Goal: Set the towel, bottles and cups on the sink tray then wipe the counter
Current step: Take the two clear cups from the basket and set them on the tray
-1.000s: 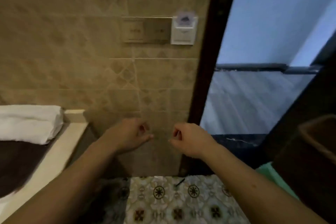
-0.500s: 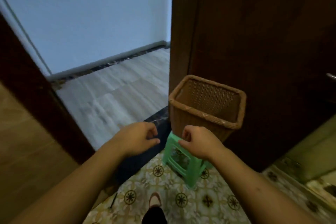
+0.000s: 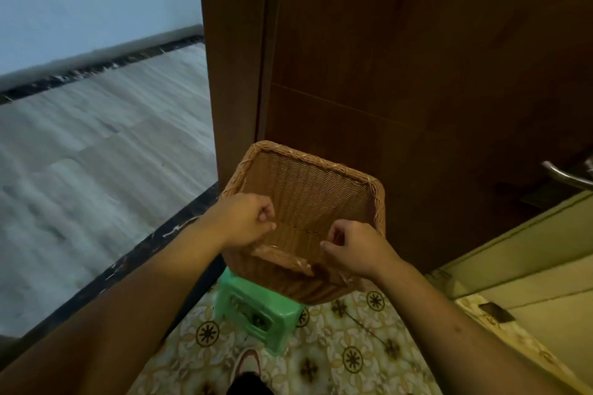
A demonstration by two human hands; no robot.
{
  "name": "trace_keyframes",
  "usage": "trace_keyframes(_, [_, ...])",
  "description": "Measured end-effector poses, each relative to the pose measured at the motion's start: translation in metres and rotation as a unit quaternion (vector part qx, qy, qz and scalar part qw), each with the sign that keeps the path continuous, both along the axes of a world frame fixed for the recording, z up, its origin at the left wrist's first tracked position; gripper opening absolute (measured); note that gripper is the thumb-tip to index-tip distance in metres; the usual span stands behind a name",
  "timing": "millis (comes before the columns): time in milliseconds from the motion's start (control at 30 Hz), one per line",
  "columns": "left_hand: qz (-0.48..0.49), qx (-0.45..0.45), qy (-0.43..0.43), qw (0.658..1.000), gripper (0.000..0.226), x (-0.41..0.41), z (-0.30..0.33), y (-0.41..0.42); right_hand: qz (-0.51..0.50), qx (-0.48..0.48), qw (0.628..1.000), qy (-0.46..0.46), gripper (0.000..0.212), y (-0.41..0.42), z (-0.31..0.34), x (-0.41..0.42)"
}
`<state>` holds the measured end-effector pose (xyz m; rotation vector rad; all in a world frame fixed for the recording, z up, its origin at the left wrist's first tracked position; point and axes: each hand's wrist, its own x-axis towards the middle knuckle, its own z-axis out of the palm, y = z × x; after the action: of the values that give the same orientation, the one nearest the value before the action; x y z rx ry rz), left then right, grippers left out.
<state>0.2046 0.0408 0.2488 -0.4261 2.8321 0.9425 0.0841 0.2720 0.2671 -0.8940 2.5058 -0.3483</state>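
Observation:
No towel, bottle, cup, sink tray or counter is in view. My left hand (image 3: 244, 218) and my right hand (image 3: 356, 247) are held out side by side, fingers curled closed, with nothing visible in them. Both hover over the near rim of an empty brown wicker basket (image 3: 308, 159). Whether they touch the rim is unclear. The basket stands on a small green plastic stool (image 3: 256, 308).
A dark wooden door (image 3: 417, 58) with a metal handle (image 3: 564, 178) stands behind the basket. To the left, a dark threshold (image 3: 144, 253) leads to grey flooring (image 3: 96, 154). Patterned tiles (image 3: 337, 356) lie underfoot, with a pale ledge (image 3: 529, 282) at right.
My view has swung right from the tiled wall and folded white towel to the doorway, then closer to the basket. Both hands now sit over its near rim, still closed.

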Motion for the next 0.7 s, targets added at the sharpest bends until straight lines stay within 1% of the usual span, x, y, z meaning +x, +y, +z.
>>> trace_keyframes(100, [-0.004,0.011,-0.026,1.000,0.006,-0.045,-0.017,-0.029,-0.020,0.001,0.999,-0.030,0.016,-0.021,-0.019,-0.037])
trace_keyframes(200, [-0.017,-0.002,-0.087,0.996,0.000,-0.082,-0.036,-0.045,-0.047,-0.001,0.997,-0.067,0.015,-0.037,-0.044,-0.062])
trace_keyframes(267, [-0.036,-0.031,-0.135,0.990,0.007,-0.101,-0.053,-0.051,-0.048,0.018,0.994,-0.100,0.014,-0.047,-0.062,-0.076])
trace_keyframes(333, [-0.046,-0.064,-0.169,0.982,0.022,-0.113,-0.070,-0.053,-0.040,0.041,0.990,-0.133,0.013,-0.057,-0.082,-0.089])
trace_keyframes(367, [-0.042,-0.064,-0.184,0.980,0.026,-0.118,-0.078,-0.054,-0.034,0.050,0.988,-0.143,0.015,-0.062,-0.092,-0.095])
trace_keyframes(467, [-0.025,-0.058,-0.237,0.969,0.022,-0.128,-0.100,-0.055,-0.016,0.069,0.986,-0.154,0.022,-0.078,-0.123,-0.107])
trace_keyframes(533, [-0.025,-0.056,-0.293,0.954,0.019,-0.133,-0.114,-0.054,0.004,0.088,0.982,-0.166,0.017,-0.088,-0.146,-0.113])
trace_keyframes(567, [-0.018,-0.050,-0.314,0.948,0.018,-0.136,-0.120,-0.053,0.011,0.100,0.979,-0.175,0.016,-0.093,-0.158,-0.116])
trace_keyframes(600, [0.007,-0.041,-0.326,0.944,0.018,-0.138,-0.129,-0.054,0.014,0.111,0.976,-0.188,0.021,-0.098,-0.170,-0.119])
trace_keyframes(667, [0.087,-0.001,-0.340,0.936,0.013,-0.138,-0.147,-0.053,0.019,0.130,0.969,-0.210,0.032,-0.108,-0.192,-0.124])
trace_keyframes(700, [0.116,0.001,-0.334,0.935,0.010,-0.141,-0.152,-0.051,0.024,0.138,0.965,-0.220,0.033,-0.111,-0.202,-0.127])
